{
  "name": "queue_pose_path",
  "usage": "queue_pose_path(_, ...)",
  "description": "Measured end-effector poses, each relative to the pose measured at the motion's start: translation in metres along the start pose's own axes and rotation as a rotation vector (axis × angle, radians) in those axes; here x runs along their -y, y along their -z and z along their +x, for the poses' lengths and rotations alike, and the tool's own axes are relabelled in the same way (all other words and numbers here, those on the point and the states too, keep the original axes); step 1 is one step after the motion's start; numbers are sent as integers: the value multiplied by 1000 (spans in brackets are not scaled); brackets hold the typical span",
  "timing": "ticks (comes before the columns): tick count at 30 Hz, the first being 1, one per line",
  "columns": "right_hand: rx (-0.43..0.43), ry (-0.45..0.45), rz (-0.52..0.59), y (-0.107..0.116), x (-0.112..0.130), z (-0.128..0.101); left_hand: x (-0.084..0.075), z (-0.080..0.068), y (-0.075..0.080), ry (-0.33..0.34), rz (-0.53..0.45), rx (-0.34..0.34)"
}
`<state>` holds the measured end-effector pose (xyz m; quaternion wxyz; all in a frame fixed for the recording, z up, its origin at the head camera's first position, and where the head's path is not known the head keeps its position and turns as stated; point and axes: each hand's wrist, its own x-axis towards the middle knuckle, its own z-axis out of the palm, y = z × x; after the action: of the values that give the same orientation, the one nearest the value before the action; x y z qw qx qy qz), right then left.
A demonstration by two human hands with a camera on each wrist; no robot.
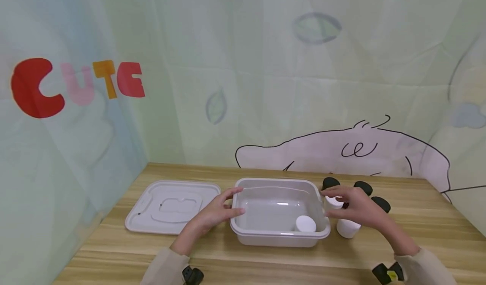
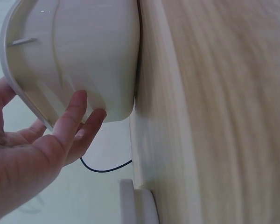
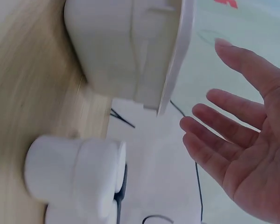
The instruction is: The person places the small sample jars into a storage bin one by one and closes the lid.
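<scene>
Pale tub (image 1: 273,239) is sitting upright on the desk (image 1: 235,272), between the two hands. Farthest left, a flat lid (image 1: 146,207) is lying apart from it. Next, the left hand (image 1: 214,213) is gripping the tub's left side, digits hooking over the rim and fingertips touching the outer wall. Inside, near the front right corner, one white jar (image 1: 305,224) is resting. Just past the right rim, the right hand (image 1: 358,207) is hovering, fingers parted, holding nothing. Around it, two other white jars (image 1: 347,229) are standing outside; three black round tops (image 1: 363,187) are showing too, their lower parts staying unclear. With one jar inside, others waiting outside and the lid lying off, the work is seemingly only beginning.
</scene>
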<state>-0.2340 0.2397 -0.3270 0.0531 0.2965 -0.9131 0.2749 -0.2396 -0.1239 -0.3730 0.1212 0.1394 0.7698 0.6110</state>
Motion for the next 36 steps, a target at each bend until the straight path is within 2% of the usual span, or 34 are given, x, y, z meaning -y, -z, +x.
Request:
queue_pose_path(5, -79, -53, 40, 5, -10, -16, 0, 0, 0, -1, -8, 4)
queue_pose_path(13, -148, -71, 43, 5, -29, -36, 0, 1, -1, -1, -12, 13)
queue_pose_path(22, -132, -164, 57, 0, -39, -48, 1, 1, -1, -5, -18, 15)
queue_pose_path(33, -184, -117, 80, -13, -46, -51, 0, 0, -1, -1, -5, 12)
queue_pose_path(36, -164, -126, 91, -15, -45, -50, 0, 1, 0, 0, -8, 12)
